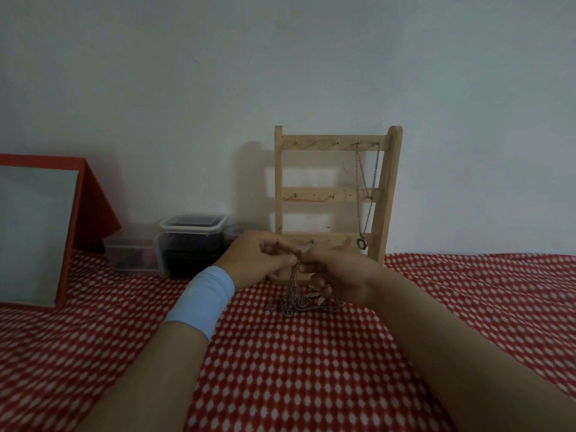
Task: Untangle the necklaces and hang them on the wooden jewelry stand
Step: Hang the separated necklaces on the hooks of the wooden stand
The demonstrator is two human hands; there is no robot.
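Note:
A wooden jewelry stand [335, 145] with three hook rails leans against the wall. One silver chain with a ring pendant [362, 213] hangs from its top right hooks. In front of the stand, my left hand [258, 260] and my right hand [339, 275] pinch the top of a tangled bunch of chain necklaces [293, 288]. The bunch hangs down from my fingertips, and its lower loops rest in a heap on the red cloth. The stand's base is hidden behind my hands.
A red cloth with white dots [311, 369] covers the surface. Clear plastic containers [191, 235] with dark contents stand left of the stand by the wall. A red-framed mirror [34, 232] leans at the far left.

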